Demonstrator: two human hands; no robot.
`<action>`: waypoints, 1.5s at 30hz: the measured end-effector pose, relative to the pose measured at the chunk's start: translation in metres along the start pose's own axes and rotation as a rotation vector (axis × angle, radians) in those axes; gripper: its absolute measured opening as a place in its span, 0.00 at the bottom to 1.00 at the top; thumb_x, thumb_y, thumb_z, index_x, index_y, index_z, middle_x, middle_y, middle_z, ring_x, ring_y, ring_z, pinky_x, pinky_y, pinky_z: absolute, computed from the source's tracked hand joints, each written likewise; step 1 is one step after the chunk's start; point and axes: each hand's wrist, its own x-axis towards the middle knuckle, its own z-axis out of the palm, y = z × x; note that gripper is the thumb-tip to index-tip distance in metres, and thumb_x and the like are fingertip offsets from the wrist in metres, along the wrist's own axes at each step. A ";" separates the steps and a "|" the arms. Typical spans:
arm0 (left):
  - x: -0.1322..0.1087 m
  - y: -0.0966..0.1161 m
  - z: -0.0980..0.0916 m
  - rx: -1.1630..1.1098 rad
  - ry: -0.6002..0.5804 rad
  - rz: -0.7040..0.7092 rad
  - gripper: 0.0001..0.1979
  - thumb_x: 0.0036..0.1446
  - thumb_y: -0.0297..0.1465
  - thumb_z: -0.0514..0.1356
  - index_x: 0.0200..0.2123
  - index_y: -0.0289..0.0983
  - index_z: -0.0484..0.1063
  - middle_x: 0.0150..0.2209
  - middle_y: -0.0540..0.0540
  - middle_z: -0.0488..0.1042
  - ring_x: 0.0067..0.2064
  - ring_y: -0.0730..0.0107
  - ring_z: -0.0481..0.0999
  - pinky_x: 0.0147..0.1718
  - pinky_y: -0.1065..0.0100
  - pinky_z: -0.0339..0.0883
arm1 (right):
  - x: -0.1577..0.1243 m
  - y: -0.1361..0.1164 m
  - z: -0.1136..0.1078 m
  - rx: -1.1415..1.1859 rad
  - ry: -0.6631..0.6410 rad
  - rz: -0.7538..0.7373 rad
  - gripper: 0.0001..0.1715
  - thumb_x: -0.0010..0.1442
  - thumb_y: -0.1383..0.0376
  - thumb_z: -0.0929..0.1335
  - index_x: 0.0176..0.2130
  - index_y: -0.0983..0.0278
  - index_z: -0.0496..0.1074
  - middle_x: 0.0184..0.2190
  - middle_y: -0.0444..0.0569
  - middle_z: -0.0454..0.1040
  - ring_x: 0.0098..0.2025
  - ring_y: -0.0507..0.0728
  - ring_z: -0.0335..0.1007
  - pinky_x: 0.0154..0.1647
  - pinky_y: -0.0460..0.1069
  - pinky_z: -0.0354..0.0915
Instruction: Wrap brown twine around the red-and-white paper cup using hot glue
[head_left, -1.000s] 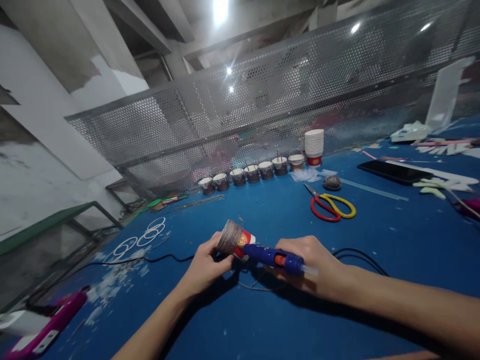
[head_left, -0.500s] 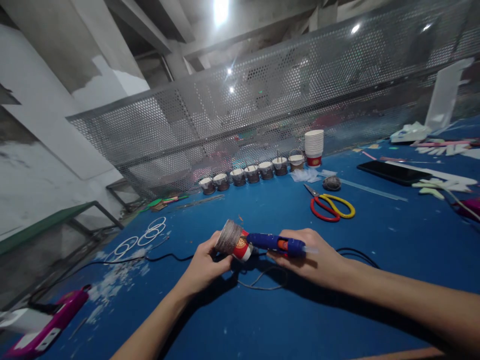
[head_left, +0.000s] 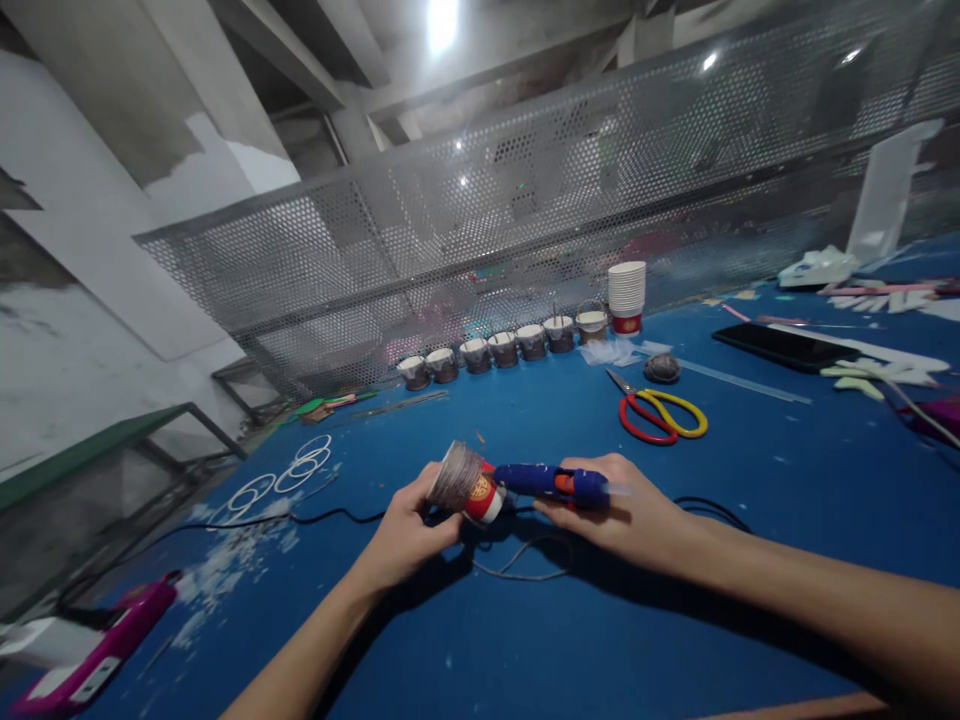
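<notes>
My left hand (head_left: 412, 520) is closed around a red and white paper cup (head_left: 484, 498), tilted on its side. Grey-brown cord (head_left: 459, 476) is wound round the part of the cup nearer its mouth, and a loose strand (head_left: 525, 576) trails onto the table below. In my right hand (head_left: 611, 510) is a blue hot glue gun (head_left: 529, 480) with an orange part and a clear glue stick out of its back. The nozzle meets the cup beside the edge of the wound cord; whether it touches I cannot tell.
Scissors (head_left: 660, 415) with red and yellow handles lie right of centre, by a ball of cord (head_left: 662, 367). Several wrapped cups (head_left: 502, 350) line the mesh panel (head_left: 450, 230), beside stacked paper cups (head_left: 627, 298). A black phone (head_left: 784, 346), white rings (head_left: 292, 470) and a pink power strip (head_left: 112, 640) lie around.
Almost nothing differs. Both hands keep their hold on the cup and the glue gun, and the view has shifted very slightly.
</notes>
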 end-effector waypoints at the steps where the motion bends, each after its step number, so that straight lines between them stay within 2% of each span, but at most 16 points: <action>1: 0.000 0.000 0.000 0.003 0.001 0.003 0.11 0.49 0.29 0.60 0.37 0.34 0.78 0.39 0.42 0.76 0.41 0.62 0.74 0.43 0.63 0.69 | 0.000 -0.001 0.000 0.004 -0.003 0.002 0.18 0.57 0.57 0.66 0.22 0.63 0.62 0.17 0.41 0.62 0.19 0.48 0.53 0.19 0.43 0.51; 5: -0.001 -0.001 -0.001 0.017 -0.004 0.007 0.10 0.49 0.29 0.60 0.36 0.34 0.78 0.38 0.42 0.77 0.40 0.62 0.74 0.42 0.62 0.69 | 0.001 -0.002 -0.002 0.038 -0.047 0.038 0.18 0.57 0.56 0.66 0.23 0.64 0.65 0.18 0.43 0.65 0.20 0.49 0.55 0.20 0.43 0.53; 12: 0.000 -0.004 -0.003 0.078 -0.018 0.071 0.11 0.50 0.28 0.59 0.36 0.34 0.77 0.40 0.42 0.77 0.43 0.61 0.75 0.46 0.62 0.69 | 0.005 0.002 -0.003 0.190 -0.070 0.160 0.17 0.56 0.56 0.67 0.23 0.65 0.67 0.18 0.40 0.60 0.21 0.48 0.52 0.21 0.44 0.51; 17: 0.000 -0.005 -0.005 0.057 -0.027 0.072 0.11 0.50 0.28 0.59 0.38 0.34 0.77 0.40 0.42 0.77 0.42 0.61 0.75 0.44 0.63 0.69 | 0.004 -0.002 -0.003 0.205 -0.077 0.133 0.15 0.55 0.56 0.68 0.26 0.65 0.70 0.18 0.40 0.61 0.22 0.49 0.53 0.22 0.44 0.52; 23: -0.002 -0.009 -0.005 0.046 -0.065 0.107 0.10 0.50 0.27 0.60 0.37 0.34 0.77 0.38 0.41 0.78 0.41 0.61 0.75 0.43 0.63 0.69 | 0.007 0.000 -0.005 0.249 -0.074 0.179 0.15 0.56 0.59 0.68 0.22 0.65 0.68 0.17 0.39 0.58 0.21 0.48 0.49 0.20 0.44 0.50; 28: -0.001 -0.007 -0.004 0.039 -0.059 0.084 0.13 0.48 0.26 0.60 0.39 0.34 0.77 0.42 0.42 0.78 0.44 0.60 0.75 0.47 0.62 0.68 | 0.004 -0.004 -0.005 0.224 -0.081 0.126 0.15 0.56 0.58 0.68 0.24 0.66 0.69 0.18 0.40 0.61 0.21 0.48 0.52 0.20 0.43 0.52; 33: -0.001 -0.006 -0.004 0.031 -0.055 0.058 0.11 0.49 0.27 0.60 0.38 0.34 0.77 0.40 0.41 0.78 0.42 0.61 0.76 0.45 0.62 0.69 | 0.000 -0.006 -0.003 0.137 -0.079 0.086 0.15 0.56 0.57 0.68 0.25 0.65 0.69 0.19 0.41 0.65 0.22 0.49 0.55 0.21 0.43 0.54; 39: -0.002 -0.006 -0.005 0.009 -0.047 0.037 0.14 0.49 0.30 0.61 0.40 0.33 0.76 0.38 0.41 0.78 0.40 0.61 0.76 0.41 0.63 0.71 | 0.003 0.005 -0.001 0.157 -0.070 0.131 0.18 0.57 0.55 0.67 0.24 0.65 0.68 0.18 0.40 0.61 0.22 0.48 0.53 0.21 0.44 0.52; 45: -0.001 -0.006 -0.004 0.051 -0.045 0.029 0.11 0.49 0.29 0.61 0.37 0.33 0.78 0.40 0.41 0.78 0.42 0.60 0.75 0.46 0.61 0.69 | 0.001 -0.006 -0.004 0.090 -0.070 0.073 0.17 0.56 0.55 0.67 0.24 0.65 0.67 0.19 0.42 0.64 0.21 0.49 0.55 0.21 0.44 0.52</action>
